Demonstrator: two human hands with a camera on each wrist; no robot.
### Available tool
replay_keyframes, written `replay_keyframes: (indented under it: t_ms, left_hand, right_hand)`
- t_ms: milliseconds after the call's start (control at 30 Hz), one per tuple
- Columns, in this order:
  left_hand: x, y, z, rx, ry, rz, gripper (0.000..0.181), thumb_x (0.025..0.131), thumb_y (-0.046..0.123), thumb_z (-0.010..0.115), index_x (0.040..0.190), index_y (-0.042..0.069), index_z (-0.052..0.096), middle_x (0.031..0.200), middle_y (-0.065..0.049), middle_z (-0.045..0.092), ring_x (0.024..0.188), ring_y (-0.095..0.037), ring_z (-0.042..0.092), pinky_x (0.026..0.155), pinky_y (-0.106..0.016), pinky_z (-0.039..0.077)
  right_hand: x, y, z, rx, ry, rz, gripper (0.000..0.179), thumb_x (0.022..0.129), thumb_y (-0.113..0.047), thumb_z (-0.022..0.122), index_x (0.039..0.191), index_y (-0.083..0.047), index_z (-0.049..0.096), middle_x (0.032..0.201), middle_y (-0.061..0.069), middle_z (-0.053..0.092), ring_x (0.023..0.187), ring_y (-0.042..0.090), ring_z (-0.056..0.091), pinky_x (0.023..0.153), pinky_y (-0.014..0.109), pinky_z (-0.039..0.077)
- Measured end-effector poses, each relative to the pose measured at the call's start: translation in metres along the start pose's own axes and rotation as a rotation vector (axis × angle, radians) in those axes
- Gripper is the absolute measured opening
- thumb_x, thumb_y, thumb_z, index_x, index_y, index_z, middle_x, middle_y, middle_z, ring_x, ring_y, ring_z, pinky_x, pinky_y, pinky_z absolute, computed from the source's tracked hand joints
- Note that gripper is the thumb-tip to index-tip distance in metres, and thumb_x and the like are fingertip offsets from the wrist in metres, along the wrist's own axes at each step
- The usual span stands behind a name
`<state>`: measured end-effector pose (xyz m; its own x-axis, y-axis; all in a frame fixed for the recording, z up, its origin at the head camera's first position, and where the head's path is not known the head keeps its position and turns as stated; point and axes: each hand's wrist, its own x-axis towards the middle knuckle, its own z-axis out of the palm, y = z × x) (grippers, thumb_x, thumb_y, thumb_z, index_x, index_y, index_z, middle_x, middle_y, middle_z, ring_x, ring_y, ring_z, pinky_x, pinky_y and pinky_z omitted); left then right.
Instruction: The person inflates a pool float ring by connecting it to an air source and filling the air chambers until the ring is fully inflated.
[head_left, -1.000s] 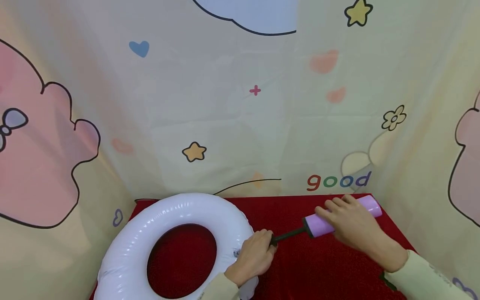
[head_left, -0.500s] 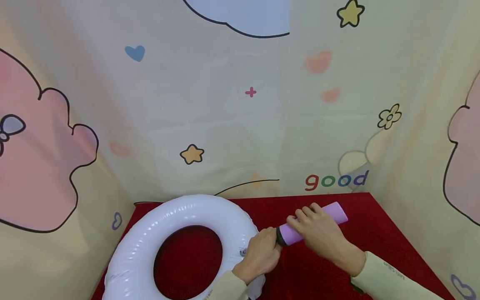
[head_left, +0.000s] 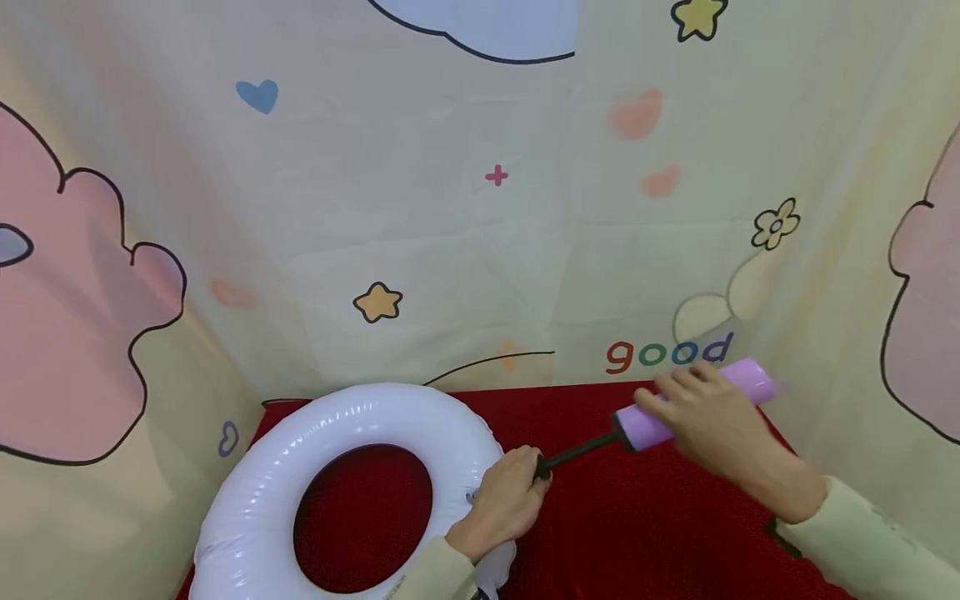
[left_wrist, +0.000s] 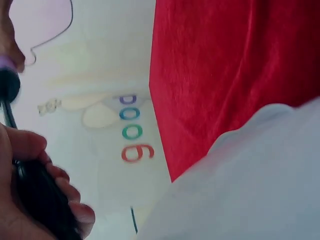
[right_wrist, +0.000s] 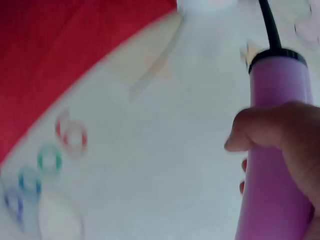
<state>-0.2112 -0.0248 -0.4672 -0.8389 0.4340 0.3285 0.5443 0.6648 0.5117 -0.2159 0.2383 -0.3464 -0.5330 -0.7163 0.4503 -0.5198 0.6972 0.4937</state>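
Note:
My right hand (head_left: 716, 417) grips the purple barrel of a hand air pump (right_wrist: 277, 185), its thumb lying across the barrel in the right wrist view. From the barrel's black collar a thin black rod (head_left: 581, 450) runs down to the left. Its black handle (left_wrist: 42, 200) is held in my left hand (head_left: 502, 500), fingers curled round it. The rod stands well out of the barrel. A white inflatable swim ring (head_left: 247, 475) lies just left of my left hand, which overlaps its right side in the head view. A small clear valve (head_left: 471, 496) shows on the ring beside that hand.
A red cloth (head_left: 637, 517) covers the surface under the ring and hands. Behind and at both sides hangs a pale curtain (head_left: 420, 208) printed with stars, hearts and the word "good".
The right hand first brought the pump barrel down against the left hand, rod inside. Now it has drawn the barrel back up and right, so the rod shows again.

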Motion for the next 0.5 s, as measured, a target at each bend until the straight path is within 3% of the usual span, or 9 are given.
replay_keyframes:
  t_ms: [133,233,333,500]
  left_hand:
    - [0.005,0.009,0.003,0.051,0.077,0.018,0.018,0.095,0.016,0.053,0.077,0.017,0.049,0.073,0.007,0.047,0.068,-0.004,0.044,0.055,-0.019,0.035]
    - [0.003,0.015,0.006,0.068,0.088,0.008,0.012,0.093,0.015,0.054,0.081,0.016,0.053,0.075,0.006,0.051,0.070,-0.006,0.048,0.056,-0.022,0.037]
    - [-0.001,0.017,0.008,0.049,0.037,0.003,0.012,0.093,0.016,0.056,0.081,0.016,0.053,0.075,0.007,0.050,0.069,-0.005,0.047,0.056,-0.020,0.036]
    - [-0.002,0.010,0.005,0.017,-0.009,-0.016,0.020,0.094,0.016,0.056,0.076,0.018,0.048,0.070,0.008,0.043,0.066,-0.004,0.038,0.053,-0.018,0.031]
  right_hand:
    - [0.016,-0.043,0.017,-0.025,-0.025,-0.014,0.052,0.059,-0.017,0.089,0.100,-0.013,0.057,0.089,0.009,0.067,0.085,0.027,0.066,0.082,0.043,0.049]
    - [0.019,-0.060,0.025,-0.029,-0.018,-0.017,0.048,0.061,-0.017,0.088,0.100,-0.013,0.059,0.089,0.009,0.067,0.083,0.025,0.065,0.080,0.041,0.049]
    - [0.011,-0.058,0.023,-0.009,-0.056,-0.022,0.055,0.055,-0.022,0.091,0.100,-0.016,0.059,0.089,0.006,0.067,0.084,0.023,0.065,0.080,0.040,0.048]
    - [-0.002,-0.026,0.010,0.027,-0.125,-0.005,0.062,0.053,-0.025,0.093,0.104,-0.019,0.058,0.094,0.004,0.068,0.089,0.024,0.066,0.083,0.044,0.049]
